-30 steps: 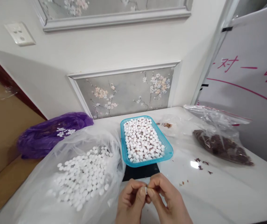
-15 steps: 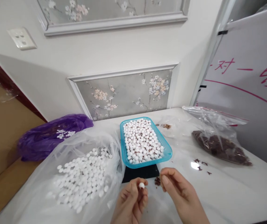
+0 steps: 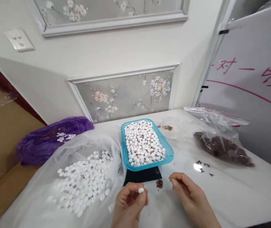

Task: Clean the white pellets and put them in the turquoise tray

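My left hand (image 3: 130, 204) pinches a small white ball (image 3: 141, 190) between thumb and fingers, just in front of the blue tray. To the right, my right hand (image 3: 188, 196) hovers over the table with thumb and forefinger pressed together; what is between them, if anything, is too small to make out. Between the hands lies a little heap of dark reddish-brown bits (image 3: 159, 183). The blue tray (image 3: 170, 155) is full of white balls, with brown bits showing among them. Left of my left hand, a clear plastic bag (image 3: 78, 144) lies open with many loose white balls (image 3: 88, 183).
A black flat piece (image 3: 144, 175) sticks out from under the tray. At right are a zip bag of dark brown material (image 3: 220, 148) and several loose brown bits (image 3: 206, 165). A purple bag (image 3: 33, 145) stands at left, and a small clear bag (image 3: 173, 129) behind the tray.
My right hand has moved a little to the right, away from the brown heap. My left hand has turned slightly, still with the white ball.
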`<state>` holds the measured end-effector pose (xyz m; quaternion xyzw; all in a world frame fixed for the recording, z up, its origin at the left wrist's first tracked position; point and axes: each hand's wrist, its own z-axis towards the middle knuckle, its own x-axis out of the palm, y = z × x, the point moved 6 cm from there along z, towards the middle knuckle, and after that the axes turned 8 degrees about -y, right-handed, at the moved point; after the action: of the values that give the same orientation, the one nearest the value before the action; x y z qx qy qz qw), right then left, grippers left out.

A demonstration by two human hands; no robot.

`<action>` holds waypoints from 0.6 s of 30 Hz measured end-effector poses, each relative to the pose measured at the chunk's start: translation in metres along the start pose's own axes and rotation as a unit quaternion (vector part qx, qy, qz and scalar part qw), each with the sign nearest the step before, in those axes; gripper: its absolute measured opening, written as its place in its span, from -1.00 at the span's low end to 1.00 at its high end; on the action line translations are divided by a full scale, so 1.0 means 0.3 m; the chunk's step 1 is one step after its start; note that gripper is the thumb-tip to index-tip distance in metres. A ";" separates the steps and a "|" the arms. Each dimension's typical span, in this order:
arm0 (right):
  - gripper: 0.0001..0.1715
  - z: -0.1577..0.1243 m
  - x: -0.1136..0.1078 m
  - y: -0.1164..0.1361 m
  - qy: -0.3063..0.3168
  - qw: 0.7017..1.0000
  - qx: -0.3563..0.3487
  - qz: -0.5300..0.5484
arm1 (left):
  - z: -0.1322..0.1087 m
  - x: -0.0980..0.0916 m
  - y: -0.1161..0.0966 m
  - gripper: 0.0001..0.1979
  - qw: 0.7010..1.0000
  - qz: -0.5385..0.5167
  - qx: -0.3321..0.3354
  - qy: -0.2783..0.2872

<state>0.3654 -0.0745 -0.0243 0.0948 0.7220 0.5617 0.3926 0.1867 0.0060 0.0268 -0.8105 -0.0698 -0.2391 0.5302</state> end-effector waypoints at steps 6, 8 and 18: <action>-0.41 0.020 0.057 0.041 -0.015 0.995 -0.051 -0.090 | 0.001 0.029 -0.014 -0.80 0.999 0.002 0.047 0.003; -0.48 0.020 0.069 0.060 -0.030 0.992 -0.051 -0.111 | 0.003 0.038 -0.012 -0.80 0.999 -0.001 0.051 0.005; -0.61 0.003 0.089 0.075 -0.030 0.983 -0.064 -0.171 | 0.001 0.036 0.019 -0.60 0.999 0.012 0.006 -0.041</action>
<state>0.3412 -0.0504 -0.0166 -0.0385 0.6777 0.5286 0.5097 0.1982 0.0025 0.0270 -0.8173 -0.0835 -0.1987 0.5344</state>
